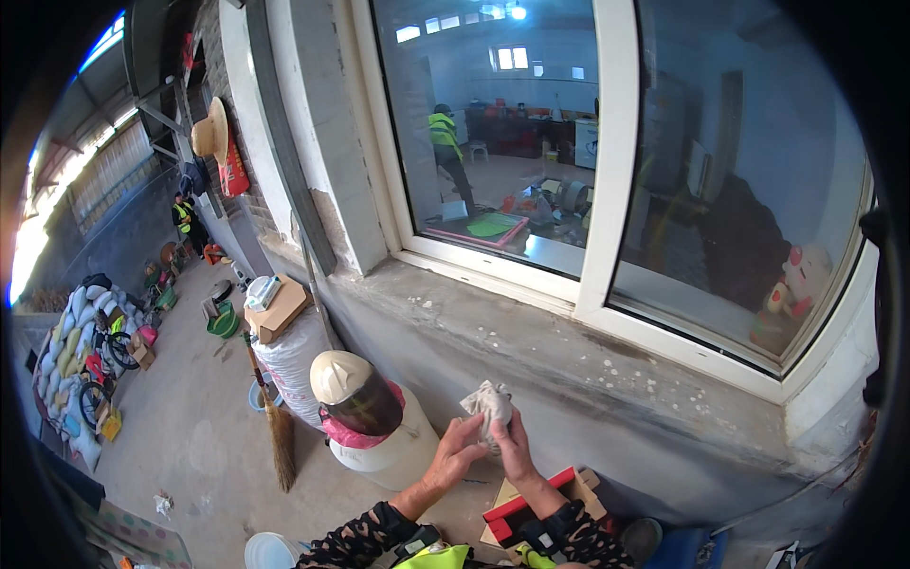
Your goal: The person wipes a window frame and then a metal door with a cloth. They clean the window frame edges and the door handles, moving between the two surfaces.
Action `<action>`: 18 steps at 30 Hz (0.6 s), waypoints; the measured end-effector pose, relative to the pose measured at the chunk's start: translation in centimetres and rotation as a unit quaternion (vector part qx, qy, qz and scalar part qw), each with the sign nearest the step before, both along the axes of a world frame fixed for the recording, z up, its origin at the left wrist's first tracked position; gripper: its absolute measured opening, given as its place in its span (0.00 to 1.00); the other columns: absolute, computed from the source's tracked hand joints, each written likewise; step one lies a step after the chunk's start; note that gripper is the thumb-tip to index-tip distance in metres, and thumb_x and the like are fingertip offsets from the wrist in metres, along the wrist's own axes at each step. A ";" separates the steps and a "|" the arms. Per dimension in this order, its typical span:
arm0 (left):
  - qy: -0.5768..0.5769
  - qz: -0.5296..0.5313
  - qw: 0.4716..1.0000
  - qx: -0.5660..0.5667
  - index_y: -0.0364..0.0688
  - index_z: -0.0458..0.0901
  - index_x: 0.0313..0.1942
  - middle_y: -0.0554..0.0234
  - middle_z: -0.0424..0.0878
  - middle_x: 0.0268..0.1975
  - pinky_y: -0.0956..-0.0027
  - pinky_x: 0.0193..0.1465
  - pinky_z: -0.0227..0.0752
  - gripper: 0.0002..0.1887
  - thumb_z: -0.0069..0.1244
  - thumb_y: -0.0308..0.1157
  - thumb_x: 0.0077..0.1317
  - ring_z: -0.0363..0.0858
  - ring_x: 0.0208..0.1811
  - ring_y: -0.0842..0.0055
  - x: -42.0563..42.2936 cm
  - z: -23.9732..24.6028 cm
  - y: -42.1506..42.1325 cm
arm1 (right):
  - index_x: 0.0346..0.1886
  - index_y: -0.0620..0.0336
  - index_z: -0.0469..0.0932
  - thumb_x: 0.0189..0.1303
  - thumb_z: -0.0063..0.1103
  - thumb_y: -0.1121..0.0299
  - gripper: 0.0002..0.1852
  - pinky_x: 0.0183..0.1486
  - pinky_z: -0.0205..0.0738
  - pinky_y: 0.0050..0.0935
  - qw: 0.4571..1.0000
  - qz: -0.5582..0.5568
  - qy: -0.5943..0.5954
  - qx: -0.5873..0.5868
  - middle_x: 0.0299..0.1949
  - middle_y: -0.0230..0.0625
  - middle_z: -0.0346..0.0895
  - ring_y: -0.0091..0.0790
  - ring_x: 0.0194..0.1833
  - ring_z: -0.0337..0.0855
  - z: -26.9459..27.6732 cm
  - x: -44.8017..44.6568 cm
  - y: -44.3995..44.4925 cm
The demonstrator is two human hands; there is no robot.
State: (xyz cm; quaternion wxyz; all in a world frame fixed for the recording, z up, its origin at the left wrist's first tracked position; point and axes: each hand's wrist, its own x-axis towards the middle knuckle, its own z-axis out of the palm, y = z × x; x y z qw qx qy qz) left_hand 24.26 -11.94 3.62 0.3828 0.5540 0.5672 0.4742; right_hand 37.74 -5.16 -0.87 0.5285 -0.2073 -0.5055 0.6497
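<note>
A crumpled pale cloth [489,404] is held up between both hands, in front of the wall below a concrete window sill [540,348]. My left hand [458,448] grips it from the left side, thumb and fingers pressed on the fabric. My right hand [513,444] closes on its right side; a small dark part shows beside those fingers, too hidden to name. Beyond the sill stands a white-framed sliding window [610,156] with glass panes. Both forearms wear dark patterned sleeves.
A helmet with a dark visor [348,384] rests on a white barrel [398,455] at the left. Nearby are a straw broom [279,444], a cardboard box [277,313], a red box [501,523] and a white bucket [270,551]. A person [186,219] stands far left.
</note>
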 end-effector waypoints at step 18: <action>-0.266 0.137 0.951 -0.075 0.29 0.79 0.55 0.47 0.88 0.45 0.62 0.43 0.86 0.18 0.53 0.29 0.68 0.91 0.40 0.62 -29.8 -5.0 -8.4 | 0.68 0.48 0.73 0.74 0.50 0.44 0.27 0.54 0.81 0.55 0.951 0.106 0.130 -0.258 0.62 0.33 0.80 0.39 0.59 0.82 3.5 -16.3 8.8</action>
